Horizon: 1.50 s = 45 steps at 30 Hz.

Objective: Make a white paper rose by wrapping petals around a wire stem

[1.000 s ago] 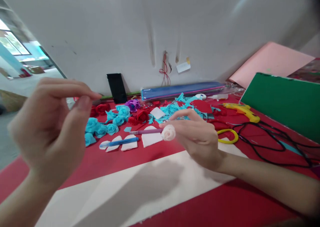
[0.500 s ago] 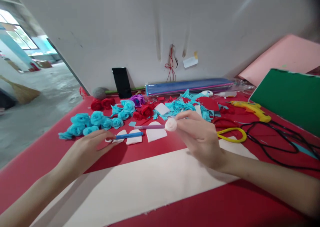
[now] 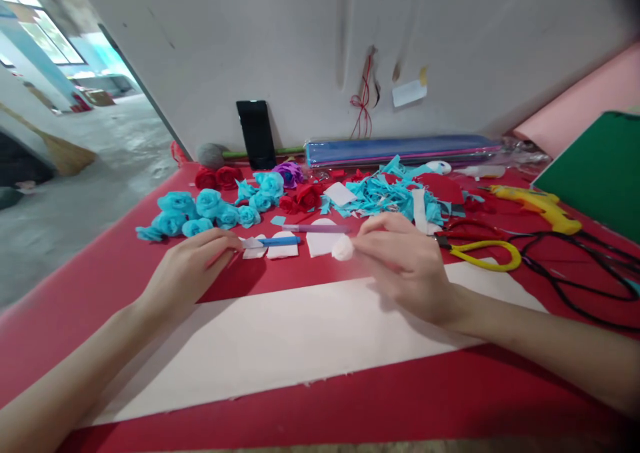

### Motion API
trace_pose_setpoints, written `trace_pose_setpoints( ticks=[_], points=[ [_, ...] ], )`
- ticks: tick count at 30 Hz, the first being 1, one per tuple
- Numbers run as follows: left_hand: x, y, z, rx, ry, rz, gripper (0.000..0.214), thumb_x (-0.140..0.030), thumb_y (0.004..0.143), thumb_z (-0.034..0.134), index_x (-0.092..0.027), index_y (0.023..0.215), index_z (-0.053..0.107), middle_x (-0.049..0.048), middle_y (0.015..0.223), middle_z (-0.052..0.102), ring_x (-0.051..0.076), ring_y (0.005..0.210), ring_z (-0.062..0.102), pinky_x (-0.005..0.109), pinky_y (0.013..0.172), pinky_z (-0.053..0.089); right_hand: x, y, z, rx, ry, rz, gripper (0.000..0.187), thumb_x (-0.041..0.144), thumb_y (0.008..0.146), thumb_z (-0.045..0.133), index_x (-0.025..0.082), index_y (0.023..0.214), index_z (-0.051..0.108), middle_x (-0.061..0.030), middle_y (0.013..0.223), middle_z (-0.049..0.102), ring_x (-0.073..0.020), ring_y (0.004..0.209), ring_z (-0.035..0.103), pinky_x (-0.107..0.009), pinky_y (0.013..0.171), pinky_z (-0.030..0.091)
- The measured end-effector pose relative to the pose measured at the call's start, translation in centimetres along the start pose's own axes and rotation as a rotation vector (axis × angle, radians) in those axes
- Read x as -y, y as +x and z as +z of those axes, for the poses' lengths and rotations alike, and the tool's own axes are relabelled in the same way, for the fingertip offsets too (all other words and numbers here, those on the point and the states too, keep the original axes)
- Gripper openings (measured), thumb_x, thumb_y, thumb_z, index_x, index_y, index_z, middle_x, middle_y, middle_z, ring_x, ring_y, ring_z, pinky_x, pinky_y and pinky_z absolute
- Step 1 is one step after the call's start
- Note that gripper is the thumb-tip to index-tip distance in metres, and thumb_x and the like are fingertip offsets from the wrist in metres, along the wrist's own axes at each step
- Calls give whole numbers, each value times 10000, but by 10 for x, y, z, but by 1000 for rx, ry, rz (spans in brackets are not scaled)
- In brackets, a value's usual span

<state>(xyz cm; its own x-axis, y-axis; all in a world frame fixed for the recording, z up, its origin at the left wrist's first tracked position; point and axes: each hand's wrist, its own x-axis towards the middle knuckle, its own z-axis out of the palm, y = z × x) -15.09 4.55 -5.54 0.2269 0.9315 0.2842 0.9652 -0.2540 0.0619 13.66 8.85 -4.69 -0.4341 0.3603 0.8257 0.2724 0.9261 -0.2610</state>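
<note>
My right hand point(image 3: 407, 263) pinches a small white paper rose point(image 3: 343, 247) between thumb and fingertips, above the table. At the left, my left hand point(image 3: 195, 266) has its fingers closed on the edge of a white paper petal point(image 3: 252, 243), which overlaps the end of a blue pen point(image 3: 280, 241). That pen lies across another small white petal point(image 3: 283, 250). A larger white petal piece point(image 3: 320, 242) sits beside the rose, with a purple pen point(image 3: 315, 228) over it. A long strip of cream paper point(image 3: 280, 340) stretches under both wrists.
Blue paper roses point(image 3: 210, 203), red roses point(image 3: 305, 198) and a purple flower point(image 3: 289, 173) stand at the back left. Blue scraps point(image 3: 385, 193) are heaped behind my right hand. Yellow-handled pliers point(image 3: 493, 256), a yellow glue gun point(image 3: 540, 206) and black cord point(image 3: 565, 280) lie right. A phone point(image 3: 256, 133) leans on the wall.
The view has shifted, so the table things sit higher and further right. My left fingers have closed on a white petal by the blue pen. The rose stays in my right hand.
</note>
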Motion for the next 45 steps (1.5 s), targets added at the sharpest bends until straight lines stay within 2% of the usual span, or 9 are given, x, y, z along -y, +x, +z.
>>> trace_pose_setpoints(
  ticks=[6,13,21,28,33,38,45],
  points=[
    [0,0,6,6,76,102,190,-273,859,495,-149,979,575,65,1036,594,183,925,576,392,810,487,0,-1,0,-1,14,10,162,120,803,536,172,755,682,-16,585,631,-152,692,560,-303,658,452],
    [1,2,11,-52,158,115,213,-282,860,494,-148,1010,562,71,1051,586,188,936,572,404,818,481,1,-1,0,-3,-2,15,133,122,801,544,154,753,664,-18,585,634,-151,688,549,-308,656,443],
    [-2,2,13,-132,101,30,246,-290,853,505,-145,1047,547,79,1089,570,205,973,561,427,836,471,1,1,-2,1,-12,4,143,121,800,542,179,756,664,-5,585,627,-151,680,553,-307,660,450],
    [-1,8,13,-266,-142,-99,302,-293,851,506,-158,1120,502,93,1168,518,223,1011,537,437,839,469,1,3,-3,-3,3,-6,151,109,801,540,179,752,664,-6,592,633,-151,682,546,-316,661,450],
    [0,23,18,-144,-386,-59,321,-283,845,518,-156,1139,489,95,1174,515,218,991,551,423,811,491,1,3,-5,9,4,17,127,93,787,557,135,758,674,-34,588,632,-165,696,551,-336,669,449],
    [2,31,21,-21,-526,-46,328,-281,845,520,-158,1147,483,95,1172,516,211,968,561,410,790,502,1,4,-5,7,25,15,139,86,789,555,153,762,674,-24,606,641,-156,694,538,-329,666,450],
    [6,31,18,-37,-569,-76,301,-279,836,533,-152,1107,511,89,1155,525,216,985,549,427,819,481,-1,5,-7,4,34,14,127,74,784,559,131,769,671,-39,609,644,-165,700,541,-341,682,452]
  ],
)
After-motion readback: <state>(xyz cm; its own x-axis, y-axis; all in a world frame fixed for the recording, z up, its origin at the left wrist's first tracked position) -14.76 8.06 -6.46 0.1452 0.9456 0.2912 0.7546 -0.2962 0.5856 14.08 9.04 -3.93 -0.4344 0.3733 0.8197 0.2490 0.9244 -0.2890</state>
